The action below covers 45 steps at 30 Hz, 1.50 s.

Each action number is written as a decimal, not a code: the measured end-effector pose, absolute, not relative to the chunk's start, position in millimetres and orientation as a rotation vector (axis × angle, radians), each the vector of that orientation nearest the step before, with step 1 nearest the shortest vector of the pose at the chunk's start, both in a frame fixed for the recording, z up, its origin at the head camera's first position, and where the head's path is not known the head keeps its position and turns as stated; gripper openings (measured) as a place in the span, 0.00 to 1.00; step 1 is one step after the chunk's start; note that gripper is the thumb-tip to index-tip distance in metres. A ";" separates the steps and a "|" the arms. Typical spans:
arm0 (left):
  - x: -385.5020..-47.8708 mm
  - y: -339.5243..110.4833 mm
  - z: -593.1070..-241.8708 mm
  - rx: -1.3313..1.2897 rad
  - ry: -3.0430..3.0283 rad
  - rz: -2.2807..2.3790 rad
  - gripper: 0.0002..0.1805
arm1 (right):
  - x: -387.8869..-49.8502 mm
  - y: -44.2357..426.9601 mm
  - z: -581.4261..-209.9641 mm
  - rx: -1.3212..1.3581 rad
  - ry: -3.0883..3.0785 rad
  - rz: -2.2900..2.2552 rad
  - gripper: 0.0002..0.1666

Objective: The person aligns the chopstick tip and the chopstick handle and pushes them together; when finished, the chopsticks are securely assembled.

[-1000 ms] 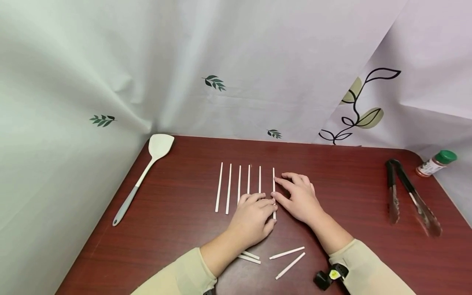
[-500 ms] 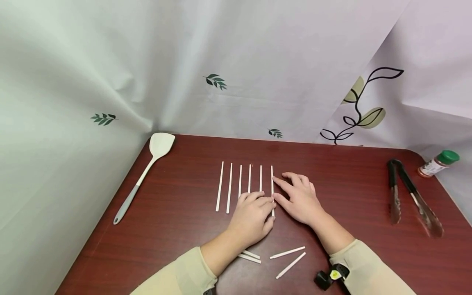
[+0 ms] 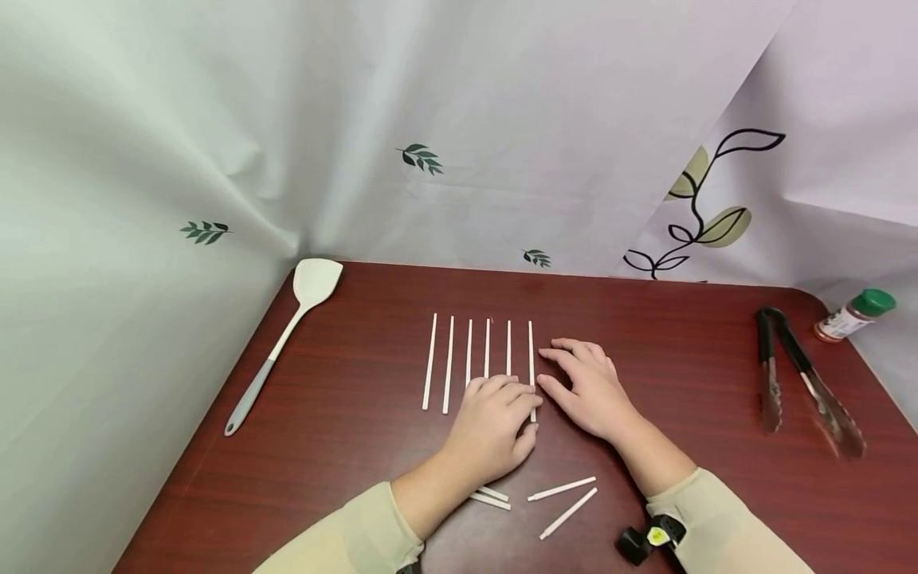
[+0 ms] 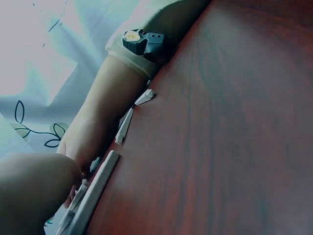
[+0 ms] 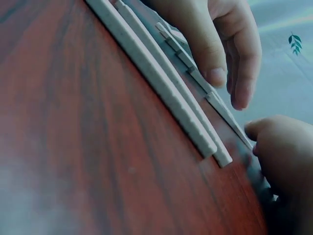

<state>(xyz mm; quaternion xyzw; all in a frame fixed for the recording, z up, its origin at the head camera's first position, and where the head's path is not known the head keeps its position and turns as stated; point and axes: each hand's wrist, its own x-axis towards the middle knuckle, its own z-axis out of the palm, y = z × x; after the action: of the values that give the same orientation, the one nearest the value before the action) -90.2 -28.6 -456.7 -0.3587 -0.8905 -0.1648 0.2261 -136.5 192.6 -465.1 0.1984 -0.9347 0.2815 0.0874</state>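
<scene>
Several thin white sticks stand in a row, roughly parallel, on the table; the leftmost stick point(image 3: 430, 363) and the rightmost stick point(image 3: 531, 351) mark its ends. My left hand point(image 3: 495, 422) lies over the near ends of the middle sticks, its fingertips close to the rightmost one and its fingers loosely bent. Just right of that stick, my right hand point(image 3: 588, 391) has its fingers loosely spread and a small gap beside the stick. In the right wrist view the left hand's thumb point(image 5: 215, 76) hangs over the row. Neither hand visibly grips anything.
Two short white sticks point(image 3: 568, 514) lie at an angle near the front. More white sticks point(image 3: 491, 501) show partly under the left wrist. A white spatula point(image 3: 283, 339) lies at left; tongs point(image 3: 803, 375) and a green-capped seasoning bottle point(image 3: 846, 317) are at right.
The rightmost stick has shifted slightly left, toward the others. My right hand has since drawn a little to the right, off it. The left hand has hardly moved.
</scene>
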 end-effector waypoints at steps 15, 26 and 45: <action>-81.6 -44.4 -457.3 -1.064 -2.247 -0.650 0.17 | -83.9 190.5 -464.5 0.680 -2.418 1.008 0.12; -67.3 -70.7 -460.8 -1.243 -2.213 -0.749 0.09 | -46.4 196.7 -468.8 0.892 -2.281 1.094 0.18; -53.7 -108.9 -464.5 -1.227 -2.391 -0.781 0.19 | -34.0 201.9 -471.4 1.251 -2.264 0.980 0.26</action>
<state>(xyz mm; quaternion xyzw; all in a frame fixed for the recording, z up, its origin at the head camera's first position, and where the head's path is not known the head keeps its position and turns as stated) -53.7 -108.9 -464.5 -0.4320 -0.8418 -0.2750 0.1708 -34.0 201.9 -471.4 0.4444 -0.8040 0.3480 0.1869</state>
